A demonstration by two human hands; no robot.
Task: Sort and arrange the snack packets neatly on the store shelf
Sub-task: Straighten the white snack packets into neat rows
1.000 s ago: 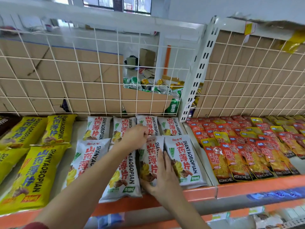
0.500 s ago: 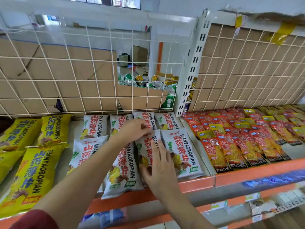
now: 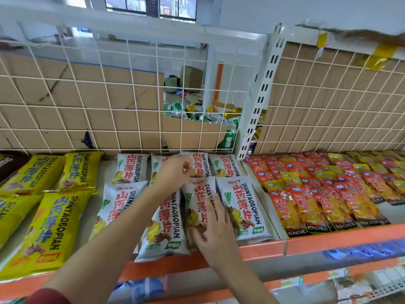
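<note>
On the head camera little has moved in the last second. Your right hand (image 3: pixel 210 229) still lies flat, fingers straight, on the white packet (image 3: pixel 198 200) in the shelf's (image 3: pixel 263 249) front row. Your left hand (image 3: pixel 174 170) stays curled at its top edge (pinching or not, I cannot tell). You are likely still squaring it.
</note>
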